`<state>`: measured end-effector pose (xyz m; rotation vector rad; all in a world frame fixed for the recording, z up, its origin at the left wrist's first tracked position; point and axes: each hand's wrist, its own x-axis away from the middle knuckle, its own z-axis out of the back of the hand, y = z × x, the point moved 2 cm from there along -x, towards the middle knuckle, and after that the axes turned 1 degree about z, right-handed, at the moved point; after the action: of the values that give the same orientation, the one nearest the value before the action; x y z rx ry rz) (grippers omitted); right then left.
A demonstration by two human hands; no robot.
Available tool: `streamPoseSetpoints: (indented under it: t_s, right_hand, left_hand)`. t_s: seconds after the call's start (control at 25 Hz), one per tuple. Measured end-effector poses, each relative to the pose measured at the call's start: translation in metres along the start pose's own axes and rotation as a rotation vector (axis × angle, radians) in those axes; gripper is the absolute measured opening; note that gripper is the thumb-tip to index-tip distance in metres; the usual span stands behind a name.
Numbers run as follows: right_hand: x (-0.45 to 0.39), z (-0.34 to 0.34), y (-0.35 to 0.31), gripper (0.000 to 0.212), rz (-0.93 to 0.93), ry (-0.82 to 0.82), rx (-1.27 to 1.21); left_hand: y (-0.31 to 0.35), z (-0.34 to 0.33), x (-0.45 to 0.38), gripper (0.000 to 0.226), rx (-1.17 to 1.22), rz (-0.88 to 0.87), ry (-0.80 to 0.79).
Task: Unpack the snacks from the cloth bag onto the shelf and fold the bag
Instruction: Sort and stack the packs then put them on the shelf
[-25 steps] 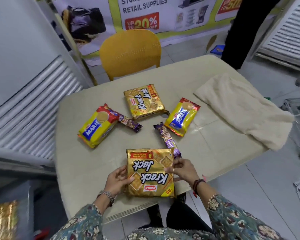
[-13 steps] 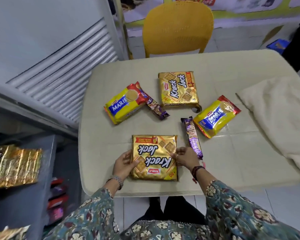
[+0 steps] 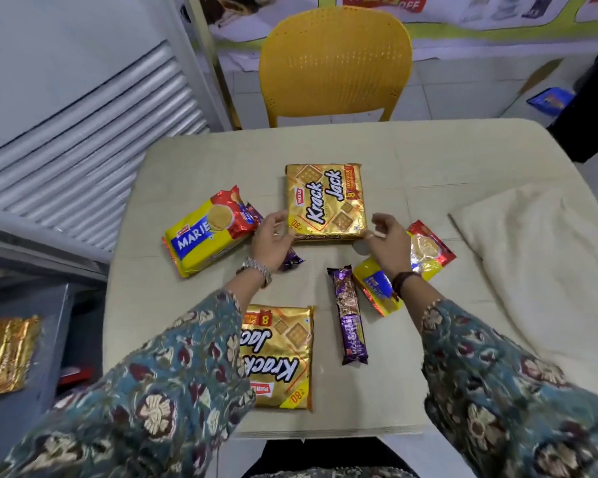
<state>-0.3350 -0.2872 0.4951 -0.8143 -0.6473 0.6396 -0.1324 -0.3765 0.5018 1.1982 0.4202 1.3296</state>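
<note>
I see bare table (image 3: pixel 194 160) along the far-left edge and between the far Krack Jack pack (image 3: pixel 325 201) and the cloth bag (image 3: pixel 546 263). The purple biscuit roll (image 3: pixel 351 315) and right Marie pack (image 3: pixel 425 257) crowd the right side; the yellow chair (image 3: pixel 335 60) blocks the far edge.

Left hand (image 3: pixel 273 241) and right hand (image 3: pixel 389 243) open beside far Krack Jack pack (image 3: pixel 327 201), cloth bag (image 3: pixel 546 270) at right

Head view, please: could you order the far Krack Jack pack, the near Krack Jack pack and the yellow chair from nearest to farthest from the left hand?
1. Far Krack Jack pack, right beside the left hand.
2. Near Krack Jack pack, at the table's near edge.
3. Yellow chair, beyond the table.
</note>
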Motion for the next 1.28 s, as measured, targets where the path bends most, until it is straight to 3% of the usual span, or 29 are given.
streamPoseSetpoints:
  t_s: [0.16,0.36,0.44,0.6,0.72,0.88,1.08,1.28]
  right_hand:
    - [-0.066,-0.023,0.005,0.059,-0.107,-0.203,0.204]
    - [-0.1,-0.043,0.022,0.055,-0.321,-0.241,0.076]
    - [-0.104,-0.047,0.028,0.052,-0.392,-0.253,-0.039]
    - [-0.097,-0.04,0.023,0.05,-0.419,-0.217,-0.178]
    - [-0.067,-0.026,0.011,0.049,-0.406,-0.205,-0.217]
    - [0.01,-0.011,-0.012,0.032,-0.344,-0.251,-0.357]
    - [0.116,-0.018,-0.002,0.025,-0.275,-0.286,-0.387]
    - [0.193,-0.052,0.033,0.034,-0.359,-0.357,-0.352]
  left_hand:
    - [0.011,-0.016,-0.054,0.066,-0.096,0.136,-0.105]
    - [0.002,-0.03,-0.078,0.087,-0.112,0.34,-0.205]
    - [0.0,-0.031,-0.08,0.078,-0.04,0.352,-0.179]
    - [0.005,-0.027,-0.069,0.027,0.144,0.273,-0.13]
    - [0.013,-0.014,-0.046,0.025,0.22,0.234,-0.163]
    - [0.004,0.018,0.007,0.032,0.267,0.156,-0.096]
    - [-0.059,0.05,0.103,0.041,0.303,0.113,0.038]
    - [-0.134,0.071,0.16,0.019,0.288,0.178,0.05]
